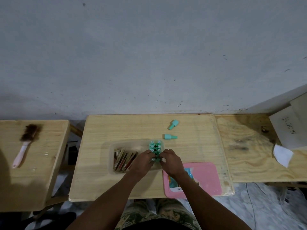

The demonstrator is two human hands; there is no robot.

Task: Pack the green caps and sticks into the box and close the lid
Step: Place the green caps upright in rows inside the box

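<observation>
A clear plastic box [111, 152] sits mid-table. Its left half holds several brown and gold sticks [123, 159] leaning in a row. Its right end holds several green caps [155, 147] standing upright in two rows. My left hand [142, 161] and my right hand [171, 161] meet over the nearest caps, fingertips pinched on them inside the box. Two more green caps lie on their sides on the table behind the box, one [170, 136] close to it and one [173, 124] farther back. The pink lid [206, 176] lies flat to the right, partly under my right forearm.
The wooden table [93, 171] ends at a wall behind. A second table on the left carries a brush with a pink handle [25, 146]. On the right-hand board stand a white box [289, 128] and a scrap of white paper [282, 155].
</observation>
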